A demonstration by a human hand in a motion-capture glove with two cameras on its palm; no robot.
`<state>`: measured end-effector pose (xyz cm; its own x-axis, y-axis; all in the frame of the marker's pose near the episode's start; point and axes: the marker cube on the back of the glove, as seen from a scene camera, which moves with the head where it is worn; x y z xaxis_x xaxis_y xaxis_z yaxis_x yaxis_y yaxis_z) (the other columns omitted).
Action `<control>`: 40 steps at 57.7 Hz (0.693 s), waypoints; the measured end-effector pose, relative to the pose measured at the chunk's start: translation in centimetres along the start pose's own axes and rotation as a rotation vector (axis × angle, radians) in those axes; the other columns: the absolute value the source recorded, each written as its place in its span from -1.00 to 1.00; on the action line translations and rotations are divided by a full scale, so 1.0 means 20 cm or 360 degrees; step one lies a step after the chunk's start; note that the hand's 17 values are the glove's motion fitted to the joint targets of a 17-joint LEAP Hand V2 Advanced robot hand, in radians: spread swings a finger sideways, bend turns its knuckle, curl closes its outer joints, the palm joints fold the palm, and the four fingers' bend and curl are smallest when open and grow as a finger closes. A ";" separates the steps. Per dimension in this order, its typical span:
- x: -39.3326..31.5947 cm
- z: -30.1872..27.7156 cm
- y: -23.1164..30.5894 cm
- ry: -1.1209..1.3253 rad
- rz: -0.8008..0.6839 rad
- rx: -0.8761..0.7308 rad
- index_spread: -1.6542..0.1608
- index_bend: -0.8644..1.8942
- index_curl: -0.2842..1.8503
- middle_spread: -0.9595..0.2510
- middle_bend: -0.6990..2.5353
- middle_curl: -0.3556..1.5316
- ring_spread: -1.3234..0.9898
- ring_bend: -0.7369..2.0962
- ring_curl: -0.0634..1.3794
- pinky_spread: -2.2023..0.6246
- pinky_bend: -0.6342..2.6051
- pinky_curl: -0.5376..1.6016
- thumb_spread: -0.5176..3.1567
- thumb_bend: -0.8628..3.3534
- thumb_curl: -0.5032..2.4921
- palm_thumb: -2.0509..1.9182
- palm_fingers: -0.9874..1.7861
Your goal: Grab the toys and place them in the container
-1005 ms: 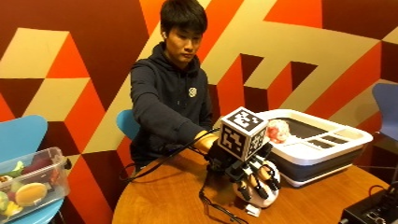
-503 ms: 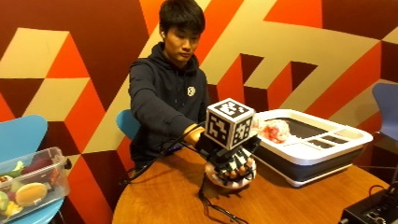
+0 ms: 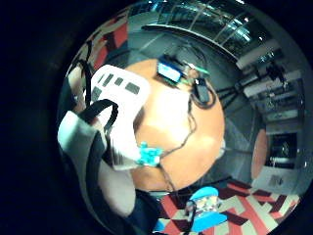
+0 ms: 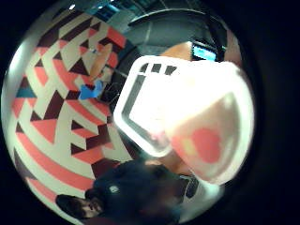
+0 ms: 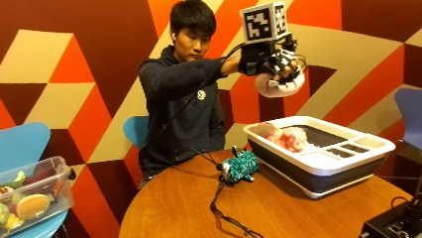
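On a round wooden table [image 5: 178, 208], the white-rimmed container [image 5: 342, 158] already holds a pink plush toy [image 5: 288, 139]. The gloved right hand [image 5: 272, 58] grips a white plush toy [image 5: 280, 87] high above it; a teal turtle toy [image 5: 238, 167] remains on the table.

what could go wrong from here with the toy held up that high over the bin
The gloved right hand grips a pale plush toy well above the white container. Released from that height, it could bounce off the pink toy already inside, or land on the rim and roll onto the table.

The hand's cable trails past the teal plush toy on the table; a further arm move might drag that toy out of place.
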<state>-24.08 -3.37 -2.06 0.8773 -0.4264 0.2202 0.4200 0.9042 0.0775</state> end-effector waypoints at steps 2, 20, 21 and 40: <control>-0.12 0.01 -0.04 -0.0027 -0.0035 -0.0002 0.47 0.02 0.09 0.22 0.05 0.26 -0.26 0.42 0.16 0.28 0.17 0.06 -0.50 -0.50 0.00 0.46 0.24; -0.56 0.53 -0.26 0.0082 -0.0118 -0.0286 0.44 -0.08 0.22 0.23 -0.01 0.32 -0.24 0.40 0.19 0.29 0.22 0.07 -0.50 -0.53 0.05 0.41 -0.07; -0.57 0.55 -0.26 0.0083 -0.0147 -0.0323 0.45 -0.10 0.23 0.24 -0.03 0.31 -0.23 0.40 0.20 0.30 0.23 0.08 -0.49 -0.53 0.05 0.41 -0.10; -0.44 0.36 -0.10 -0.0061 -0.0263 -0.0450 0.50 -0.33 -0.17 0.54 -0.51 -0.11 0.11 -0.39 -0.34 0.58 0.01 -0.10 -0.11 -0.61 -0.19 0.20 -0.61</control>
<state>-34.38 -1.26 2.87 0.7848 -0.5606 0.2642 0.6085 0.7780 -0.1565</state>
